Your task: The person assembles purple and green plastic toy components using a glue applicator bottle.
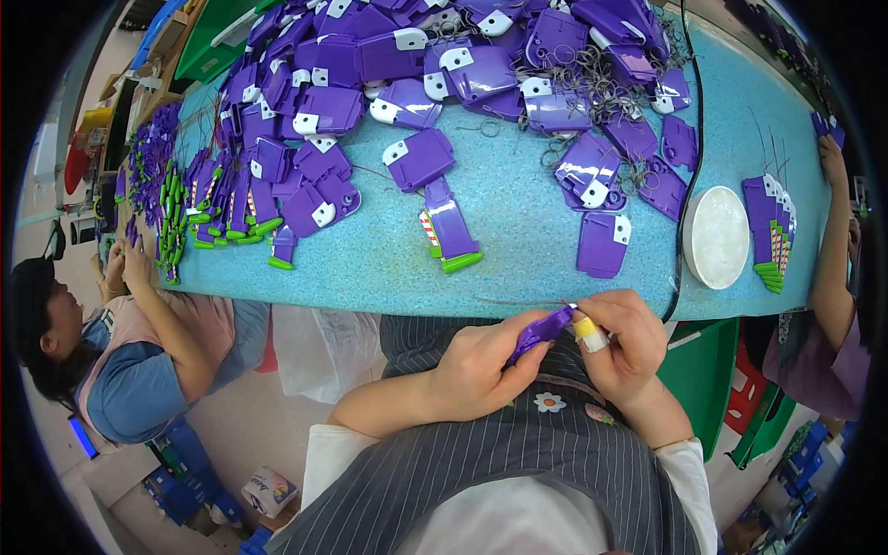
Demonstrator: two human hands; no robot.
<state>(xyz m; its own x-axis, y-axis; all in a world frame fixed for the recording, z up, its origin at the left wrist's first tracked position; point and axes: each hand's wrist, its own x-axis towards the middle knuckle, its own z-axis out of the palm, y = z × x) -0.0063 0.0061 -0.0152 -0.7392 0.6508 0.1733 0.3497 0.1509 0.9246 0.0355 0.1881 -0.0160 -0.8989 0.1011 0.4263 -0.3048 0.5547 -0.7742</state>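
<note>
Just off the table's near edge, my left hand is closed round a purple plastic part, which tilts up to the right. My right hand pinches at the part's upper end; one finger wears yellow and white tape. What its fingertips hold is too small to make out. A thin dark wire runs left from there. Beyond my hands lie a purple piece with a green end and a striped side, a purple panel with a white corner and another such panel.
A large heap of purple panels covers the table's far side, with wire springs on its right. Green-ended pieces pile up at left. A white bowl and black cable are right. Co-workers sit at both sides.
</note>
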